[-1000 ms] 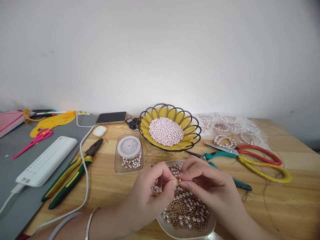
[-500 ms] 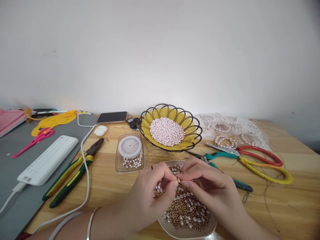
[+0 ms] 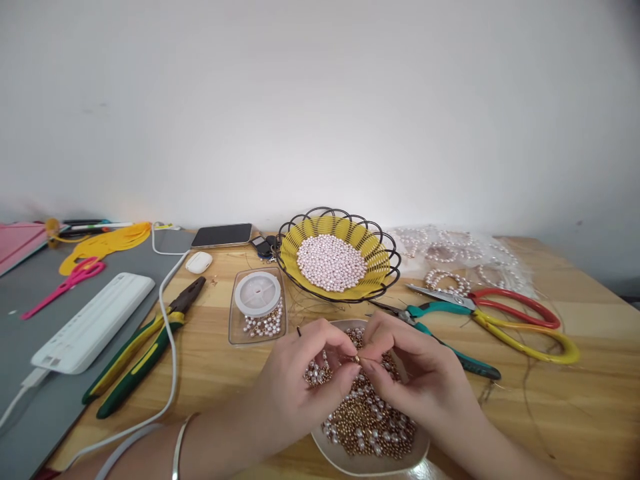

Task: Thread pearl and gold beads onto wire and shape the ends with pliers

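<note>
Over a bowl (image 3: pixel 370 465) of gold and pearly beads (image 3: pixel 365 423), my two hands meet at the fingertips. A tiny gold bead (image 3: pixel 357 359) is pinched between the thumb and index finger of my left hand (image 3: pixel 295 380). My right hand (image 3: pixel 420 367) pinches at the same spot, with what looks like a thin thread between thumb and forefinger; its end is hidden. White pearl beads (image 3: pixel 319 372) show in the gap of my left hand, and I cannot tell whether they are strung.
Behind the bowl stands a yellow basket (image 3: pixel 383 267) of white pearls. A clear box (image 3: pixel 233 323) with a spool (image 3: pixel 257 294) lies left of it. Pliers (image 3: pixel 140 360), a cable (image 3: pixel 173 353) and a power bank (image 3: pixel 93 323) lie left; teal pliers (image 3: pixel 475 365) and scissors (image 3: pixel 530 327) lie right.
My fingertips have shifted slightly around the gold bead, and the thread at my right fingers shows more plainly. The whole view has slid a little.
</note>
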`<state>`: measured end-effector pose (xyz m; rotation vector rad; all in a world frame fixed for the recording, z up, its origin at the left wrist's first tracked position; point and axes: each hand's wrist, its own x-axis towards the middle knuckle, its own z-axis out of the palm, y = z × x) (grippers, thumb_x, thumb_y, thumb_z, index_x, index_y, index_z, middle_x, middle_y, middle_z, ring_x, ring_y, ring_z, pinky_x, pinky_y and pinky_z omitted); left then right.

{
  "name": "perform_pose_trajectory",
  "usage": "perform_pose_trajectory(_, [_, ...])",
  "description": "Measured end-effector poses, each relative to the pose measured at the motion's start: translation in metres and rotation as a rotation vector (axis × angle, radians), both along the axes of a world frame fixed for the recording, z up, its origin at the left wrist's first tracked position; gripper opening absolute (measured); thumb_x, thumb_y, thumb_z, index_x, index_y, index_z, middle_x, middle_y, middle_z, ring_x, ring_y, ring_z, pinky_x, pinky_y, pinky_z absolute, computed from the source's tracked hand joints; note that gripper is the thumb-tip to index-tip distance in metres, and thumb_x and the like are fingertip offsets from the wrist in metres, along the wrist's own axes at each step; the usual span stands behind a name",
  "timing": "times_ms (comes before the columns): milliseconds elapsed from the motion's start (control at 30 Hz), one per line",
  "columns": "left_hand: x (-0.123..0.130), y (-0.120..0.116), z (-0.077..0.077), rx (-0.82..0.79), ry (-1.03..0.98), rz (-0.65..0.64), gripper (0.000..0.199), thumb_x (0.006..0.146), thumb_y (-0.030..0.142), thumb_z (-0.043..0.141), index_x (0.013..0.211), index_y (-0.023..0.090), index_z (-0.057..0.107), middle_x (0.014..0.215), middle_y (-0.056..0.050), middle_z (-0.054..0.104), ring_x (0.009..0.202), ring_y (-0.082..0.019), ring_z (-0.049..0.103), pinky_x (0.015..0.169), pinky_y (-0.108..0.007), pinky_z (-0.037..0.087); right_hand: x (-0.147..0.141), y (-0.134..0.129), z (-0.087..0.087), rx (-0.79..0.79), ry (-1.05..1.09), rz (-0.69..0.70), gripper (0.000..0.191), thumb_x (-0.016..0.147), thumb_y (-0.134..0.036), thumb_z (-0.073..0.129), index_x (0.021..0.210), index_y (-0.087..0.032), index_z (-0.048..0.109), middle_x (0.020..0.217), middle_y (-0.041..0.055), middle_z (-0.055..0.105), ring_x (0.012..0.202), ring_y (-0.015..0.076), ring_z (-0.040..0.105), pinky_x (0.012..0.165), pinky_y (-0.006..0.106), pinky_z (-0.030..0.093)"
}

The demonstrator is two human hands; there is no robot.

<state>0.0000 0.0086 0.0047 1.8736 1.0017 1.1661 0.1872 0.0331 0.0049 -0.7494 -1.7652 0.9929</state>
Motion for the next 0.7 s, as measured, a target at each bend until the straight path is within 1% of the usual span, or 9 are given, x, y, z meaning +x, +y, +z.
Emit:
perform_pose_trajectory(100, [0.0004,0.0016,0.0012,0.036,0.01,0.008,0.01,0.088,0.011,0.061,0.091,0.02,0.058,0.078,0.0,0.063,0.068,-0.012,0.059,0.063,-0.023,0.047,0.0013,0.0012,-0.0009,0.015,-0.024,0.028,0.016,0.09,-0.013,0.065,0.078,-0.024,0.066,0.068,-0.0023,0.061,0.064,0.0157,0.058,0.057,0.029,0.047])
perform_pose_trajectory(233, [0.0012,0.0017,0.0024,0.052,0.025,0.023,0.013,0.081,0.008,0.059,0.085,0.02,0.056,0.073,0.002,0.06,0.065,-0.011,0.057,0.062,-0.021,0.047,0.0025,0.0011,-0.0019,0.046,-0.061,0.055,0.016,0.09,-0.013,0.065,0.078,-0.024,0.065,0.069,-0.0017,0.061,0.065,0.0158,0.057,0.058,0.029,0.046])
perform_pose_trajectory(467, [0.0024,0.0,0.0046,-0.057,0.034,0.033,0.013,0.076,0.008,0.057,0.083,0.019,0.056,0.072,0.002,0.061,0.064,-0.012,0.06,0.062,-0.022,0.049,0.0006,-0.001,-0.003,0.1,-0.074,0.035,0.018,0.09,-0.011,0.062,0.079,-0.025,0.059,0.068,-0.0035,0.057,0.066,0.0142,0.055,0.058,0.027,0.044])
perform_pose_trajectory(600, [0.0026,0.0012,0.006,-0.111,0.019,0.014,0.012,0.076,0.009,0.056,0.082,0.019,0.054,0.072,0.002,0.06,0.064,-0.012,0.06,0.062,-0.022,0.048,0.0,-0.0005,-0.0038,0.12,-0.074,0.02,0.019,0.089,-0.01,0.061,0.079,-0.025,0.058,0.068,-0.0041,0.055,0.066,0.0135,0.054,0.058,0.026,0.043])
perform_pose_trajectory(700, [0.0019,0.0029,0.0055,-0.123,0.013,0.02,0.012,0.076,0.008,0.055,0.08,0.02,0.053,0.071,0.003,0.058,0.065,-0.012,0.058,0.062,-0.023,0.046,0.0022,-0.0003,-0.0019,0.121,-0.072,-0.002,0.02,0.089,-0.009,0.062,0.078,-0.024,0.057,0.068,-0.0047,0.054,0.064,0.0127,0.053,0.057,0.025,0.042])
